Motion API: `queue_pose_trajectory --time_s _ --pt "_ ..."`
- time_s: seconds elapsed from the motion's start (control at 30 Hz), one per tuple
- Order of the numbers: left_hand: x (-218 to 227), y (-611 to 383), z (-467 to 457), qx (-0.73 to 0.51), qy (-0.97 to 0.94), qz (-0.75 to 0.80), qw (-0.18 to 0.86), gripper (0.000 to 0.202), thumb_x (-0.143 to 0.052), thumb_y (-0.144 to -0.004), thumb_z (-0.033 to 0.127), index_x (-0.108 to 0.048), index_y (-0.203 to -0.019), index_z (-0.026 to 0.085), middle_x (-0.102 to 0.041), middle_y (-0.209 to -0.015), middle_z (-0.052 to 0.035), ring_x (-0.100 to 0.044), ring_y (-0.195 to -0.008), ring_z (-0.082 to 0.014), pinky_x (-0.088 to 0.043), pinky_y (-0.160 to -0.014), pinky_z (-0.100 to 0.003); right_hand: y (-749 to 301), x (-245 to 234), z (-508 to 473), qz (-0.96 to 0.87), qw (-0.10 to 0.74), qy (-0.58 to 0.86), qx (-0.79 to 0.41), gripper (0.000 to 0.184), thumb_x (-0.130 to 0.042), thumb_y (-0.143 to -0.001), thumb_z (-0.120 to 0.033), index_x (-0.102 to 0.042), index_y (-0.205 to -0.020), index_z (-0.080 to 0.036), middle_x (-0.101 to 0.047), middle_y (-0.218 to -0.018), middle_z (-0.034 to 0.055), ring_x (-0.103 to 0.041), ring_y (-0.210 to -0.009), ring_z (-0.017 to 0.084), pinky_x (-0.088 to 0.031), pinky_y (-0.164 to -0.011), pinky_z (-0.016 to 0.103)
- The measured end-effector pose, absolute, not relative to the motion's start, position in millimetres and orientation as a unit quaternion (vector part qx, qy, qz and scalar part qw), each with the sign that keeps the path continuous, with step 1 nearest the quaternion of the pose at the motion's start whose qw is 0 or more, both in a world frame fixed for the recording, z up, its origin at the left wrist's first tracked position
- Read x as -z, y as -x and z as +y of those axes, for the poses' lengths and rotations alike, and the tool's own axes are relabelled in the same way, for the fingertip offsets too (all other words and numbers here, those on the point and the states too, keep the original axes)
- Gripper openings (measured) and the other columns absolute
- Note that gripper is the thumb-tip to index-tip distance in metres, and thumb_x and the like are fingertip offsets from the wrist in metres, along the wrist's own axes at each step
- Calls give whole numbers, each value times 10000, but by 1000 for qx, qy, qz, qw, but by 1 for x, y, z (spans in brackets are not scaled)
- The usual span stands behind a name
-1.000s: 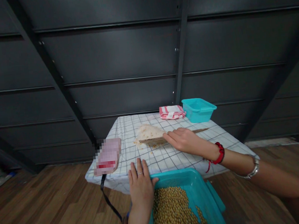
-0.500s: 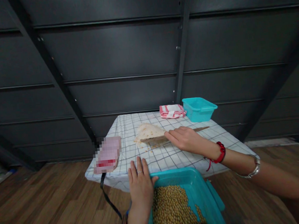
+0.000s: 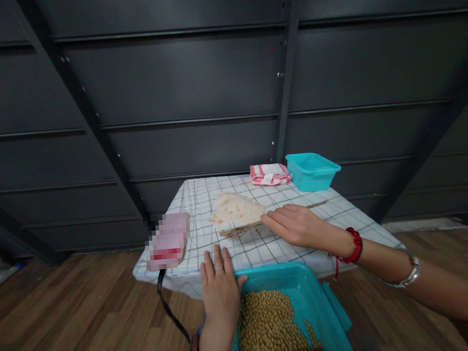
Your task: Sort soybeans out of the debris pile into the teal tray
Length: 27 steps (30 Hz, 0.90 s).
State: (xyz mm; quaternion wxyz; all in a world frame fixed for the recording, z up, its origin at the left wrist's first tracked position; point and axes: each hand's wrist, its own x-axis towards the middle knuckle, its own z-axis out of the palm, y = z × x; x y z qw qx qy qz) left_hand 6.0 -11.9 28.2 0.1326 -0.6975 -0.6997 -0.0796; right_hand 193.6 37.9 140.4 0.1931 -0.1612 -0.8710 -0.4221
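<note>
My right hand [image 3: 293,224] is wrapped around the middle of a long, thin, flat wooden strip [image 3: 239,229], seen nearly edge-on. One end of the strip lies along the near side of a low, pale, crumbly heap [image 3: 237,207] with yellowish bits in it. What the heap is made of, I cannot tell. Flat at the table's near edge rests my left hand [image 3: 221,297], its fingers spread and its thumb over the rim of a teal tub [image 3: 275,274]. Yellow-brown beans [image 3: 269,325] partly fill the tub.
A checked cloth [image 3: 202,192] covers the table. At the back right are a folded red-and-white towel [image 3: 269,174] and a turquoise basin [image 3: 313,173]. A blurred-out pink flat object [image 3: 170,241] with a dark strap lies on the left. Behind stands a dark panelled wall [image 3: 185,81].
My right hand has drawn the wooden strip slightly toward me, and its near edge sits a little lower in view. The left hand has stayed in place.
</note>
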Motion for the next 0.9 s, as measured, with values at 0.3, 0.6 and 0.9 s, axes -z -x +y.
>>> queue_pose_trajectory --time_s 0.3,0.6,0.9 --pt "-28 -7 -12 78 698 -697 145 623 -544 -707 400 -397 -1236 104 -392 -1318 -170 -348 -1201 -342 -358 -958 -477 -194 -139 44 -869 182 194 418 200 -354 -839 -73 -547 -888 -92 -573 -640 35 -480 -566 122 -362 -520 266" --pt "-27 -6 -11 73 697 -693 167 614 -537 -708 417 -416 -1225 110 -415 -1305 -160 -373 -1186 -335 -375 -943 -460 -203 -138 34 -877 179 174 411 205 -342 -848 -69 -536 -913 -80 -577 -659 41 -480 -579 124 -365 -526 272" --pt "-27 -7 -11 63 698 -693 169 623 -535 -706 429 -414 -1227 108 -417 -1300 -162 -378 -1181 -336 -377 -941 -461 -202 -136 40 -871 205 169 413 204 -348 -850 -71 -545 -905 -75 -590 -657 45 -492 -582 121 -386 -538 267"
